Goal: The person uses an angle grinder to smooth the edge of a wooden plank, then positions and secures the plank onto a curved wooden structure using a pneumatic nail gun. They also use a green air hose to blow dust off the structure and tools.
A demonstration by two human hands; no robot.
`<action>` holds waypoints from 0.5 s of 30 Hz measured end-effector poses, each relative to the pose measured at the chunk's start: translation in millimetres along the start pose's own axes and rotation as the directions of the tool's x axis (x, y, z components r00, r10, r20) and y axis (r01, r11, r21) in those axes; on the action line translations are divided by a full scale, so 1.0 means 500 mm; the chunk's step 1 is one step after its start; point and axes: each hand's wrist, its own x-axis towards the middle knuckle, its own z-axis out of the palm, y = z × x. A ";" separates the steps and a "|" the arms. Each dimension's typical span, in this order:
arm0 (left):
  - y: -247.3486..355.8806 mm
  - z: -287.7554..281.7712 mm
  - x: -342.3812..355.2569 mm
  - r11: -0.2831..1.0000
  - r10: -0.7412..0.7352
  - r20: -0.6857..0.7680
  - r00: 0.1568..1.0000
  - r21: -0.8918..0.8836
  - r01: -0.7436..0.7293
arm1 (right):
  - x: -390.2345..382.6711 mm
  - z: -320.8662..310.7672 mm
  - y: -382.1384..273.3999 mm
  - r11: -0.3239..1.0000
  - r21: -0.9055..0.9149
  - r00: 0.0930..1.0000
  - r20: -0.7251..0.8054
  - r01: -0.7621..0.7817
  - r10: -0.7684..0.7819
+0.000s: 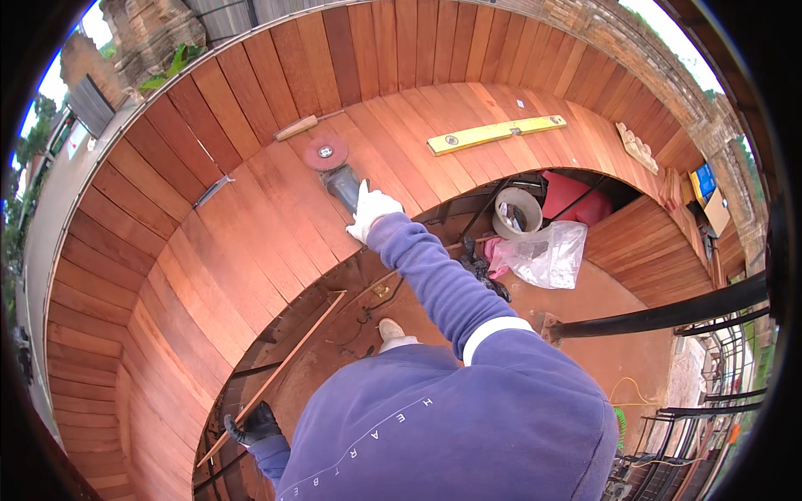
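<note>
My right hand (pixel 368 213), in a white glove, grips a dark angle grinder (pixel 341 184) with a reddish disc (pixel 326 153), lying over the curved reddish plank bench (pixel 225 275). The index finger lies along the tool's body. My left hand (pixel 253 427), in a dark glove at the lower left, is closed on a long thin wooden strip (pixel 292 351) below the bench's inner edge. Above the grinder lie a small wooden piece (pixel 295 127) and, to its right, a yellow spirit level (pixel 497 134). A slim metal item (pixel 212 190) sits at the backrest's foot.
Under the bench are a bucket (pixel 516 213), clear plastic (pixel 547 255) and pink items (pixel 572 196). A black curved rail (pixel 660 307) crosses the right side. Wood offcuts (pixel 635 146) lie at the back right. My shoe (pixel 390 330) is on the floor; stone ruins (pixel 150 37) stand beyond.
</note>
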 end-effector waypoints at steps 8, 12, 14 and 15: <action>-0.120 0.127 -0.034 0.999 -0.040 0.015 0.999 0.027 0.040 | 0.038 -0.001 0.092 0.957 0.213 0.978 0.016 0.198 -0.207; -0.155 0.154 -0.062 0.997 -0.066 0.043 0.997 0.034 0.065 | -0.028 -0.036 0.188 0.956 0.211 0.979 -0.058 0.204 -0.196; -0.173 0.127 -0.055 0.995 -0.094 0.069 0.993 0.026 0.092 | -0.068 -0.037 0.244 0.941 0.281 0.978 -0.141 0.189 -0.154; -0.186 0.133 -0.059 0.989 -0.143 0.061 0.988 0.031 0.141 | -0.088 -0.032 0.276 0.927 0.332 0.974 -0.198 0.174 -0.112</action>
